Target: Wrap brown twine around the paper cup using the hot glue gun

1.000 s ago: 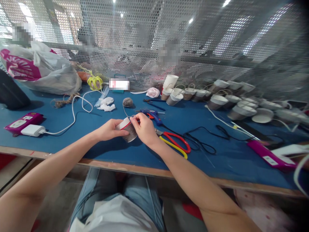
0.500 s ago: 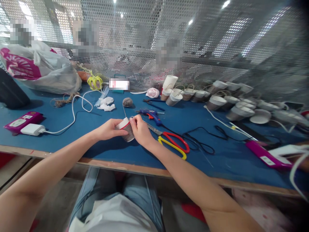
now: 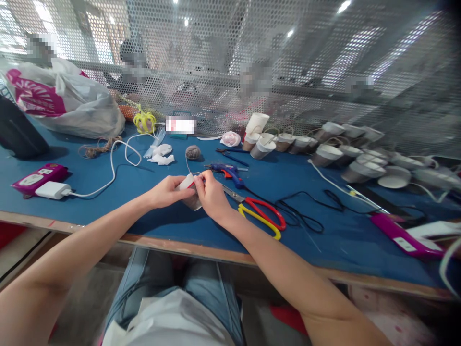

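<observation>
Both left hand (image 3: 167,192) and right hand (image 3: 213,193) remain clamped on a small grey-and-white, red-banded cup (image 3: 193,201) over the flat blue tabletop (image 3: 288,173), scarcely shifted from moments earlier, suggesting rim work continues.

It was a craft workshop, by the look of it; scissors (image 3: 248,199), a glue gun (image 3: 235,178), pliers (image 3: 227,153) and a ball of yarn (image 3: 193,152) lay on a blue workbench (image 3: 345,247); many similar handled cups (image 3: 328,153) crowded its right side; a perforated metal screen (image 3: 216,57) stood behind it.
</observation>
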The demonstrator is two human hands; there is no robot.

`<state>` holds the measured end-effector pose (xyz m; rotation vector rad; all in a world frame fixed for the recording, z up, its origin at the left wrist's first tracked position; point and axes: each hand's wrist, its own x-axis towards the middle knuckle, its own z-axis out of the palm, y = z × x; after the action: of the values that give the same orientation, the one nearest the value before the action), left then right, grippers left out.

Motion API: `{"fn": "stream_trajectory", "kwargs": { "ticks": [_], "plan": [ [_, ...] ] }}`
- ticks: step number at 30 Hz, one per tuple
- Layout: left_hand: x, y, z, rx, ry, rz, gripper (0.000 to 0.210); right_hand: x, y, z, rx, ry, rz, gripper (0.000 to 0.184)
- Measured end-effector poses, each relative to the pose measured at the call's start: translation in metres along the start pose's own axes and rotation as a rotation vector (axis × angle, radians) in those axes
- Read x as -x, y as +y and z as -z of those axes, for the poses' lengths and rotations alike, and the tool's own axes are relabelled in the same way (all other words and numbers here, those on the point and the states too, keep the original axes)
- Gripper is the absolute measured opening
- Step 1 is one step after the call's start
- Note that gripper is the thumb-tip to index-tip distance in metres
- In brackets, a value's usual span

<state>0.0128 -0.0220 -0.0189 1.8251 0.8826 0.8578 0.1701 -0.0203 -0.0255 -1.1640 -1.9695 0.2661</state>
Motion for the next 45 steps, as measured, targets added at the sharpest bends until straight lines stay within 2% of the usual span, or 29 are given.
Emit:
{"fn": "stream_trajectory", "kwargs": {
  "ticks": [18,31,37,43,45],
  "plan": [
    [0.0,-0.004,0.004,0.02,-0.015,-0.017,0.031,-0.005,0.004,0.008,0.0,0.078,0.064,0.015],
    [0.0,-0.004,0.005,-0.025,-0.03,-0.009,0.03,-0.01,0.01,0.01,-0.063,0.026,-0.037,0.018],
    [0.001,0.0,0.003,-0.042,-0.078,-0.018,0.028,-0.036,0.013,0.023,-0.177,-0.097,-0.065,0.021],
    [0.002,0.0,0.003,-0.032,-0.094,-0.033,0.024,-0.065,-0.021,0.02,-0.228,-0.278,0.064,0.02],
    [0.001,-0.002,0.003,-0.034,-0.093,-0.034,0.024,-0.072,-0.029,0.016,-0.157,-0.37,0.087,0.02]
  ]
}}
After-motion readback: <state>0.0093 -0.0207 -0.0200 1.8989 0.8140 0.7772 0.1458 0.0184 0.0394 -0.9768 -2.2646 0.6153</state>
